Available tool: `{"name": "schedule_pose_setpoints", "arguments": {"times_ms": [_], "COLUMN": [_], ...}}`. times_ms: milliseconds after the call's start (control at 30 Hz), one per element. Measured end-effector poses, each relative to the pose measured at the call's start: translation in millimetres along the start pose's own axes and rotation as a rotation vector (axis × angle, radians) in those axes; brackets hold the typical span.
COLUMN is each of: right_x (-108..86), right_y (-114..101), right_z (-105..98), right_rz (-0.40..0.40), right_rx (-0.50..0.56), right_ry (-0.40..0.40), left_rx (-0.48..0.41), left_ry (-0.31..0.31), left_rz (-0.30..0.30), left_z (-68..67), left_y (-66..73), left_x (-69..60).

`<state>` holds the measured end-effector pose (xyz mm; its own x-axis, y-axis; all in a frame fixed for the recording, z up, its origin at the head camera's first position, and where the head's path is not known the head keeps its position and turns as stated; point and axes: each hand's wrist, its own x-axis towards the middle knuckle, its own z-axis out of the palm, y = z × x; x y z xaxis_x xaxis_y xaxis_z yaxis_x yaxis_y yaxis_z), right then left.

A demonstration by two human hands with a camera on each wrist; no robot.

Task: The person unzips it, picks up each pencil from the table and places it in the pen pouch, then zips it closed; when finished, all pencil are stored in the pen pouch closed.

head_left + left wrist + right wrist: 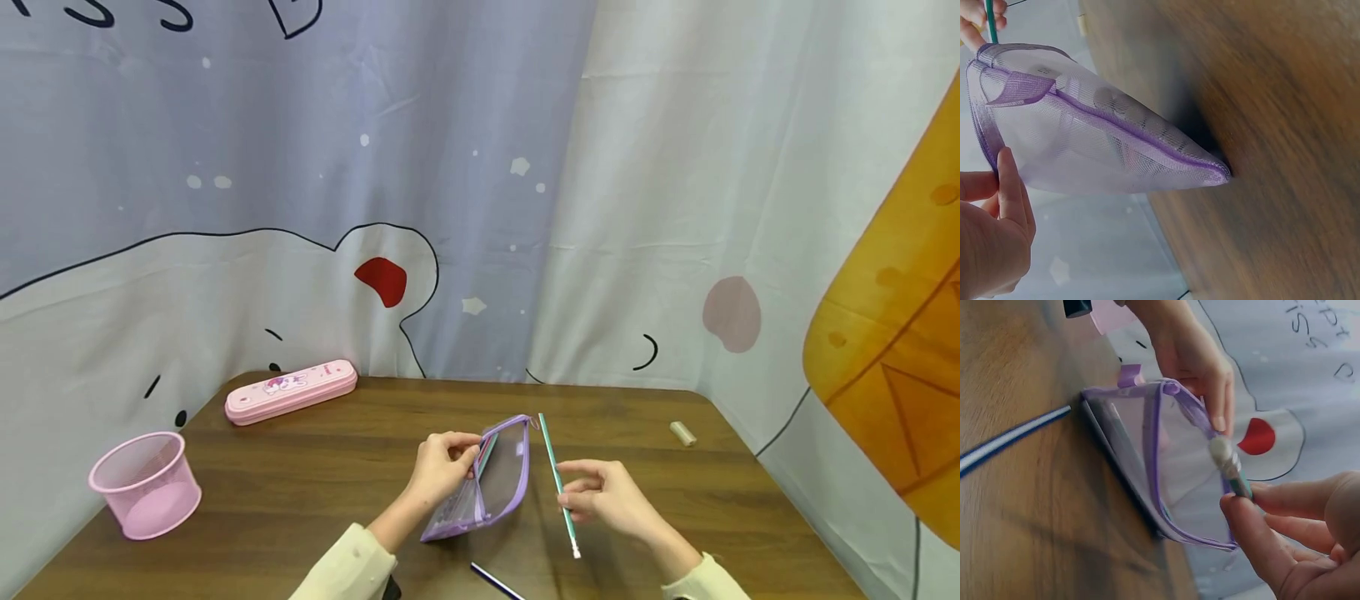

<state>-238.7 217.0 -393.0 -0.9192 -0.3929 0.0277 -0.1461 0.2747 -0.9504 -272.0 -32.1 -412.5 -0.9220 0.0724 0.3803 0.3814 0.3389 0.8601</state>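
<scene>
My left hand [444,468] pinches the upper edge of a clear mesh pencil pouch [501,479] with purple trim, holding it tilted with its mouth spread. A few pencils [487,454] show inside it. Between thumb and fingers, my right hand [606,497] holds a green pencil [555,467] just right of the pouch. Its white eraser end [1219,450] points toward me, and the pencil is outside the pouch. In the right wrist view a blue-and-white striped pencil [1016,439] lies on the table near the pouch's lower corner.
On the wooden table [315,492], a pink mesh pencil cup [150,487] stands at the left. A pink pencil case [292,393] lies at the back left. A small pale eraser [682,433] sits at the back right. A printed curtain [480,208] hangs behind.
</scene>
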Motion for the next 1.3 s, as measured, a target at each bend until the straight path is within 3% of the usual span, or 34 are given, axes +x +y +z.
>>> {"name": "schedule_pose_setpoints", "arguments": {"times_ms": [200, 500, 733, 1033, 1200, 1300], "right_x": [22.9, 53.2, 62.1, 62.6, 56.4, 52.0], "right_y": [9.2, 14.2, 10.6, 9.3, 1.6, -1.3], "right_z": [18.6, 43.9, 60.4, 68.4, 64.4, 59.3], "right_rz": [0.065, 0.103, 0.125, 0.085, 0.011, -0.046], "right_rx": [0.109, 0.184, 0.209, 0.069, -0.040, -0.135], "right_ry": [-0.013, 0.111, 0.187, 0.204, 0.237, 0.215], "left_rx": [0.017, 0.014, 0.027, 0.002, 0.003, 0.011], "left_ry": [-0.001, -0.022, -0.048, -0.061, -0.048, -0.036], "left_rz": [-0.002, 0.013, 0.036, 0.001, -0.015, -0.016], "left_z": [4.0, 10.7, 15.2, 16.6, 14.3, 11.7], "left_y": [0.2, 1.8, 2.1, 5.8, 3.7, 1.6], "left_x": [0.5, 1.9, 0.2, 1.1, 2.4, 2.9]}}
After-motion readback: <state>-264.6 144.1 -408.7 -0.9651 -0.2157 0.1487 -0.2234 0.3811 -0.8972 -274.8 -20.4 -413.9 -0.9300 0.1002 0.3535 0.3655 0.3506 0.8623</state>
